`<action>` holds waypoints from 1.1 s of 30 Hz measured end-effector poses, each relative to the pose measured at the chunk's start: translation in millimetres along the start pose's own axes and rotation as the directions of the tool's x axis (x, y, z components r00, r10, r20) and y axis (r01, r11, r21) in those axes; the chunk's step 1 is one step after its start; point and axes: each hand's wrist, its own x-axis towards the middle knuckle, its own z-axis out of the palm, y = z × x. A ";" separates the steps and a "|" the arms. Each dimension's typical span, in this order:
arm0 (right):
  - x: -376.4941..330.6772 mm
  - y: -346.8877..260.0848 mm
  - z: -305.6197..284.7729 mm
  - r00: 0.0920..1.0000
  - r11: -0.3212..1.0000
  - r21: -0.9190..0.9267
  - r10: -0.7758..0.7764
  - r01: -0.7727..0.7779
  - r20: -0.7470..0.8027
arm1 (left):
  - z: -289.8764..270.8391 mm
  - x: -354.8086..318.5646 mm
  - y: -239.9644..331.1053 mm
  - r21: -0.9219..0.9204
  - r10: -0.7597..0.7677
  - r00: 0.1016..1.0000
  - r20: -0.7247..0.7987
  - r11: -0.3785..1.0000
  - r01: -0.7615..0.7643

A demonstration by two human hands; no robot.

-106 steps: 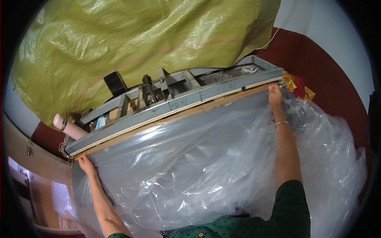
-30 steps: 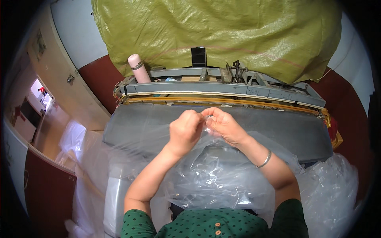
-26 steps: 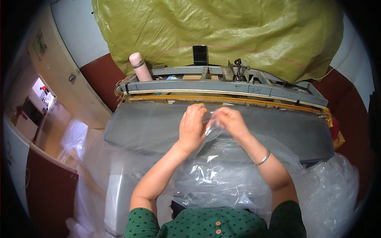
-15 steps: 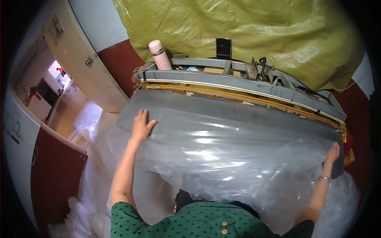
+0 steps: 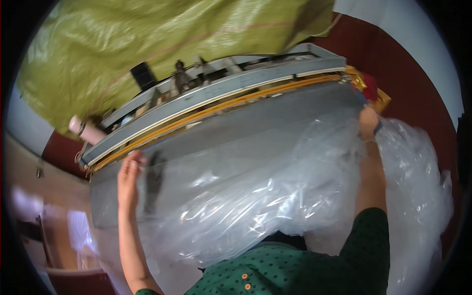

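A sheet of clear plastic film [image 5: 265,191], wrinkled and shiny, spreads over the grey worktop [image 5: 236,115] and hangs down over its near side. My left hand [image 5: 129,177] is over the left part of the worktop, its dark shadow falling beside it. Its fingers are loosely bent, somewhat blurred, with nothing seen in them. At the worktop's right end, my right hand [image 5: 368,122] is closed at the edge of the film; its fingertips are partly hidden.
Behind the worktop runs a grey metal frame [image 5: 221,88] with orange strips [image 5: 236,102]. A pink flask [image 5: 87,130], a black phone-like slab [image 5: 143,76] and metal clamps [image 5: 181,77] stand along it. Yellow-green woven sheeting [image 5: 196,29] hangs behind. More film [image 5: 418,182] bunches at right.
The view has swung to the right and tilted. My left hand has lifted off the film, its fingers now more bent. My right hand is still at the worktop's right end.
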 end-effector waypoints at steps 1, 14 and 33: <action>-0.7 -6.4 -12.1 0.996 0.997 0.043 0.067 -0.069 0.057 | 48.0 -8.3 30.4 -0.162 0.058 0.975 0.217 0.986 -0.022; -3.0 -5.7 -35.9 0.986 0.982 0.146 0.101 -0.120 0.130 | 179.3 -107.0 148.0 -0.457 0.291 0.403 0.868 0.787 0.415; -7.2 -10.2 -41.6 0.995 0.983 0.171 0.043 -0.058 0.087 | 211.8 -174.7 74.4 -0.295 0.212 0.506 0.836 0.952 0.088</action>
